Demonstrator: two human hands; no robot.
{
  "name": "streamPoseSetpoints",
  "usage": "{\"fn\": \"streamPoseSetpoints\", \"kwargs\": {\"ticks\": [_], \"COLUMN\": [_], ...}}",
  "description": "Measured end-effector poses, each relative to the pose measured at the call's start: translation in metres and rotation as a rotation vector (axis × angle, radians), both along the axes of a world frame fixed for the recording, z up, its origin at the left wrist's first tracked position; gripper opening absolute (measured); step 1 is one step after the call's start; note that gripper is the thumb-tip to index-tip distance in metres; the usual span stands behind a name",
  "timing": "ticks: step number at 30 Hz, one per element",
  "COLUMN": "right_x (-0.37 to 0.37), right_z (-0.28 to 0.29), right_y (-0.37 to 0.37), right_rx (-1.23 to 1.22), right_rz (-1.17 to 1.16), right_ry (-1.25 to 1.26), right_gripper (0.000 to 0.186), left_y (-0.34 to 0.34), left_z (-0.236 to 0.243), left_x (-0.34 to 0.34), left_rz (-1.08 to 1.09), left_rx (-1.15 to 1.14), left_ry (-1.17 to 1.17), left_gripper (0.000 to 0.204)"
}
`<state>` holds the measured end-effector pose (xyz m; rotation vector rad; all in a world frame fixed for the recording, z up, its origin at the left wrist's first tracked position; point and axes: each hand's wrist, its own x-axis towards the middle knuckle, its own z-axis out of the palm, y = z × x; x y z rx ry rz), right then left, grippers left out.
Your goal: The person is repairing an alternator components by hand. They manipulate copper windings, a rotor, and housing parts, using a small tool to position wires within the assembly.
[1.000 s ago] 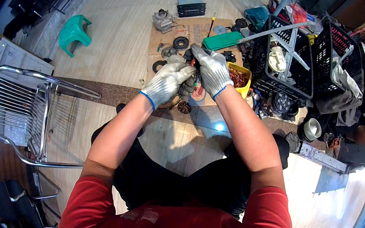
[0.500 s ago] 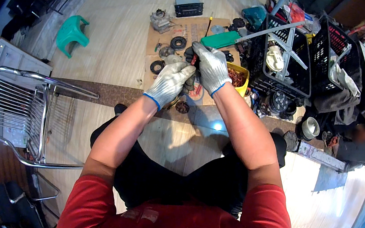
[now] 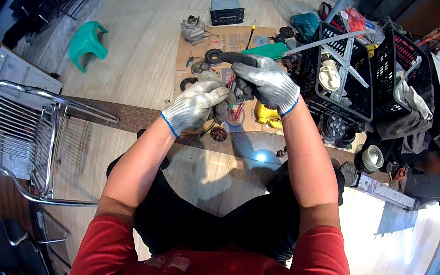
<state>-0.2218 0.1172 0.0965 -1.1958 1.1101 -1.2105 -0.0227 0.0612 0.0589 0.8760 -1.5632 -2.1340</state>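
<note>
hands: two, both in grey-white gloves with blue cuffs.
left hand [image 3: 198, 103]: over the cardboard sheet [image 3: 227, 30], fingers curled inward; grip contents hidden, cannot tell whether anything is held.
right hand [image 3: 263, 78]: forefinger extended to the left, remaining fingers bent; the palm faces away, cannot tell whether a part is gripped.
red-and-dark part [image 3: 232, 80]: one, small, located between the two gloves; cannot tell whether held or lying on the sheet.
black rings: two; one ring [image 3: 214, 57] beyond the left hand, the other [image 3: 187, 84] beside that hand and partly covered by it.
copper-toned disc [image 3: 219, 133]: one, at the near edge of the sheet.
yellow container [image 3: 269, 117]: one, partly blocked by the right hand.
green case [image 3: 265, 50]: one, beyond the right hand, its near side overlapped by that glove.
metal housing [image 3: 193, 30]: one, at the sheet's far left.
black box [image 3: 226, 13]: one, grey-topped, beyond the sheet.
black crates: two, on the right; the nearer crate [image 3: 365, 111] holds a grey frame [image 3: 346, 70], the farther crate [image 3: 395, 47] stands beside it.
white fan wheel [image 3: 372, 158]: one, near side of the crates.
seating: one green stool [image 3: 87, 45], one steel chair [image 3: 18, 136], both left.
markings: printing on the cardboard, too small to read.
</note>
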Motion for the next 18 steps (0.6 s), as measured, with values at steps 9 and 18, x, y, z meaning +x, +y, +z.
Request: {"fn": "streamPoseSetpoints", "kwargs": {"ticks": [9, 18], "right_x": [0.014, 0.023], "right_z": [-0.007, -0.012], "right_y": [-0.002, -0.007], "right_rx": [0.097, -0.038], "right_rz": [-0.2, -0.379], "right_ry": [-0.085, 0.291], "right_gripper": [0.031, 0.033], "left_y": [-0.004, 0.001], "left_z": [0.019, -0.019], "left_x": [0.005, -0.008], "left_rz": [-0.073, 0.208], "left_rx": [-0.539, -0.967], "left_ry": [-0.244, -0.251], "left_gripper": [0.029, 0.024]}}
